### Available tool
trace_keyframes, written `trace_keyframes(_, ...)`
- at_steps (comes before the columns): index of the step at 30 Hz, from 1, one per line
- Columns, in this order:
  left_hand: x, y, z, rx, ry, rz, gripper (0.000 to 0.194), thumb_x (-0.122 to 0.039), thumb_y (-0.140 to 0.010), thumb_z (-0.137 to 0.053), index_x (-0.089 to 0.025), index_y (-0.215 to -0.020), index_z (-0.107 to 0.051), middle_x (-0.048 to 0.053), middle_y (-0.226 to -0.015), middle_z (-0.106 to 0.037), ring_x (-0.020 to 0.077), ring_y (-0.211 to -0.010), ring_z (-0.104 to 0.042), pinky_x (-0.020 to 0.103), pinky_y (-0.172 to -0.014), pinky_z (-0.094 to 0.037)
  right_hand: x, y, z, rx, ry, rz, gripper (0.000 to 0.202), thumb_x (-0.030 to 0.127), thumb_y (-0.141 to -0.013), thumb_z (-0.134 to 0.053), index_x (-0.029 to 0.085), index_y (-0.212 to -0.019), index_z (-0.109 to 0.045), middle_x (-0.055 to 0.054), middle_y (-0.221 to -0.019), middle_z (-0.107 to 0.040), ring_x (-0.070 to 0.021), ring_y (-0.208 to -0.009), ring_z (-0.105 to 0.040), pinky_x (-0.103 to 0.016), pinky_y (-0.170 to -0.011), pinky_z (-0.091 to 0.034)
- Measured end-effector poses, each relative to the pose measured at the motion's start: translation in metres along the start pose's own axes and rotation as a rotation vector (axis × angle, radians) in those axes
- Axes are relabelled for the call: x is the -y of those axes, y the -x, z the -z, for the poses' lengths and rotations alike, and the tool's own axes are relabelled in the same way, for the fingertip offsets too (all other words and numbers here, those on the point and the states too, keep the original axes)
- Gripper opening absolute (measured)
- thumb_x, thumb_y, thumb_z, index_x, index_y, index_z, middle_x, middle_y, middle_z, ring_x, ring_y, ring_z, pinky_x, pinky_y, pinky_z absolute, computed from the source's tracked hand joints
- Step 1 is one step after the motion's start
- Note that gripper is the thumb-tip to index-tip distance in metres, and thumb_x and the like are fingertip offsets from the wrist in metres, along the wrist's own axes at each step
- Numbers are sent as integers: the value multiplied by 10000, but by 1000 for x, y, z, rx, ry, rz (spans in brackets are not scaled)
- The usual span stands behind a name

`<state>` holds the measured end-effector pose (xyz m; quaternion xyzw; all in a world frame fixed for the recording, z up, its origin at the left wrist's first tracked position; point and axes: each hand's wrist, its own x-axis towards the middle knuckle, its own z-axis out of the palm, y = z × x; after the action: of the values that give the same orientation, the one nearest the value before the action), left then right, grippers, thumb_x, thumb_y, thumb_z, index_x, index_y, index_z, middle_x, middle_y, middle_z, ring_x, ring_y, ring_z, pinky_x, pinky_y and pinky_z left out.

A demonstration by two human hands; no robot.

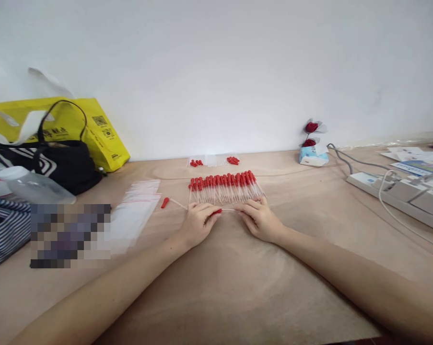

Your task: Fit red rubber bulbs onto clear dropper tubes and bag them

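My left hand (199,224) pinches a small red rubber bulb (218,211) just in front of the row. A thin clear tube (229,210) runs from that bulb to my right hand (258,219), whose fingers are closed on its other end. Behind both hands lies a row of several clear droppers with red bulbs (223,180), bulbs pointing toward the wall. One separate dropper (165,202) with a red bulb lies to the left, its tube reaching toward my left hand.
Clear zip bags (137,215) lie at left, near a bottle (36,184), black bag (68,163) and yellow bag (108,139). Loose red bulbs (233,160) rest by the wall. A tissue pack (313,156) and power strip (399,194) are at right.
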<state>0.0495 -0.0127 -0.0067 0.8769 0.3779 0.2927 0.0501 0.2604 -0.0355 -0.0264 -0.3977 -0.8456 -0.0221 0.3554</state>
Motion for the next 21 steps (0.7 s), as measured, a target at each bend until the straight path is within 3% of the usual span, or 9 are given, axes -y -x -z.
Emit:
trace_keyframes(7, -2, 0, -1, -46, 1, 42, 184, -293, -833, -455, -191, -828, -608, 1, -806, -678, 144, -741, -603, 317, -746, -305, 8, -1, -4, -39, 3, 84, 206, 158, -831, -405, 160, -956, -569, -40, -774, -607, -131, -714, -510, -324, -785, -289)
trace_keyframes(11, -4, 2, 1, -64, -22, -9, 178, -270, -839, -444, -192, -804, -600, -5, -778, -675, 134, -720, -597, 326, -781, -285, 8, -3, 0, -3, 81, 133, 234, 116, -813, -395, 161, -942, -585, -31, -746, -596, -123, -667, -486, -314, -733, -262)
trace_keyframes(17, -8, 4, 6, 33, -91, -135, 181, -249, -844, -428, -198, -783, -591, -1, -770, -671, 150, -735, -583, 396, -903, -191, 1, -5, 6, 26, 211, 256, 305, 31, -746, -354, 171, -830, -611, -7, -692, -571, -95, -555, -419, -325, -733, -223)
trace_keyframes(21, -8, 3, 6, 64, -102, -182, 163, -246, -837, -432, -192, -799, -581, 4, -768, -663, 152, -739, -579, 410, -925, -173, 3, -5, 4, 12, 212, 251, 278, 51, -751, -356, 165, -804, -603, -5, -658, -553, -99, -547, -407, -320, -709, -224)
